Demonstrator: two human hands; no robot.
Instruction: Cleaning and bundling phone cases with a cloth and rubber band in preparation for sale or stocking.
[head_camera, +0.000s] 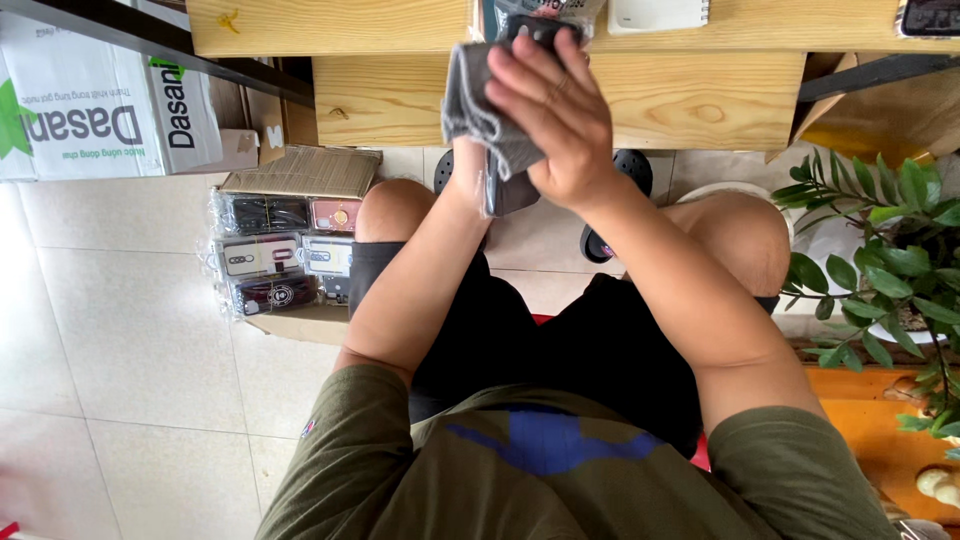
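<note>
Pressed flat, the right hand (555, 120) holds a grey cloth (480, 110) against a dark phone-like slab (505, 185) at upper centre of the frame, fingers spread rather than curled. Beneath it, the left hand (470, 170) is mostly hidden; its grip appears closed on the slab's lower end. The step looks like wiping. Next, the cloth likely needs dragging across the surface while the slab is kept steady. Packaged cases (280, 255) sit on the floor at left, before the wooden tabletop (400, 95).
</note>
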